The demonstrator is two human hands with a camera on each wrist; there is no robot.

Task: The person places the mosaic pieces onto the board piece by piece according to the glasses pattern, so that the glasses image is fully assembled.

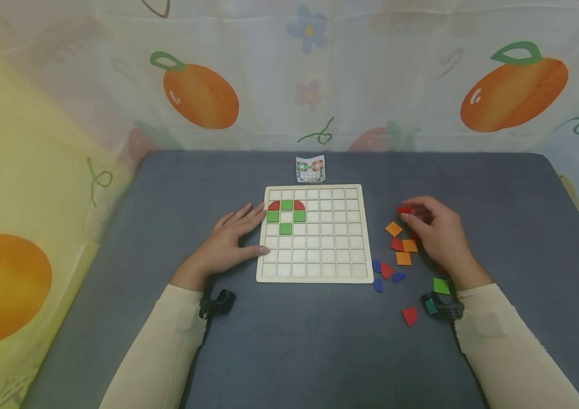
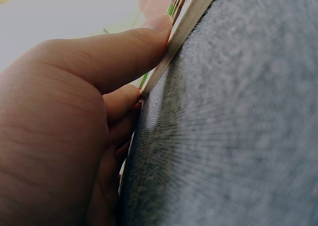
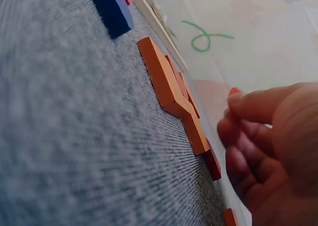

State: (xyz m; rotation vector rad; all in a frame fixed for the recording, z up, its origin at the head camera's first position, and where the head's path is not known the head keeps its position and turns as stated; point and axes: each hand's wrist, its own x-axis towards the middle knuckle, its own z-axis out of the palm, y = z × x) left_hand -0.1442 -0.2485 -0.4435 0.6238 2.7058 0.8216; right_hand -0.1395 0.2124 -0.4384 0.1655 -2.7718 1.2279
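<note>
A pale wooden grid board [image 1: 320, 244] lies on the table, with green squares [image 1: 286, 228] and red rounded pieces [image 1: 299, 205] set in its upper left cells. My left hand [image 1: 230, 238] rests at the board's left edge, fingers extended, the thumb touching its rim; the left wrist view shows that thumb [image 2: 124, 52] against the board's side. My right hand [image 1: 437, 230] is right of the board, pinching a red piece [image 1: 404, 210] between thumb and fingers above loose pieces. In the right wrist view only a red tip [image 3: 234, 91] of it shows.
Orange squares [image 1: 403, 259], red pieces [image 1: 386, 271], blue pieces [image 1: 399, 277] and a green square [image 1: 441, 286] lie loose right of the board. A small printed pattern card [image 1: 311, 168] sits behind the board. A patterned cloth [image 1: 269, 74] hangs behind the grey table [image 1: 309, 341].
</note>
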